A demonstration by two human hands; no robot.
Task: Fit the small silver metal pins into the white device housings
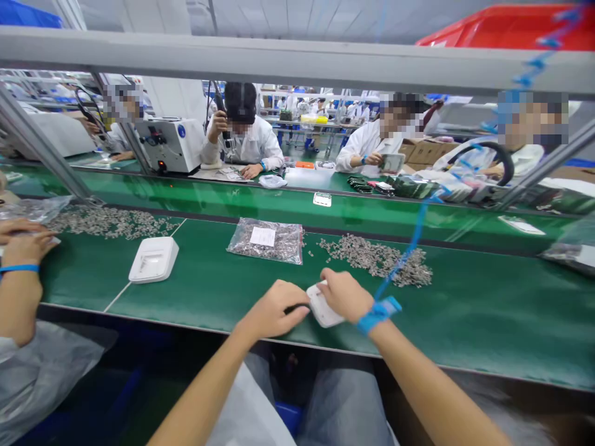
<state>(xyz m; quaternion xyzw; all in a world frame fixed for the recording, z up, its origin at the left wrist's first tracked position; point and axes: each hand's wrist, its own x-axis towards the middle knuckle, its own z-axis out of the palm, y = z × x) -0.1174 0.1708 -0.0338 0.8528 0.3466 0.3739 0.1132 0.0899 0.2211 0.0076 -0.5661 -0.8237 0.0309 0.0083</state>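
bare forearms, hands at white casing, illegible label on bag

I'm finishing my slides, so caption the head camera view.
Left hand and right hand at a white casing, small metallic parts piled beyond.

A green work surface runs from side to side, with a glossy green strip along its far edge. Above spans a pale metal beam; beyond the far edge, toward the left, a white pillar stands beneath a panelled ceiling.
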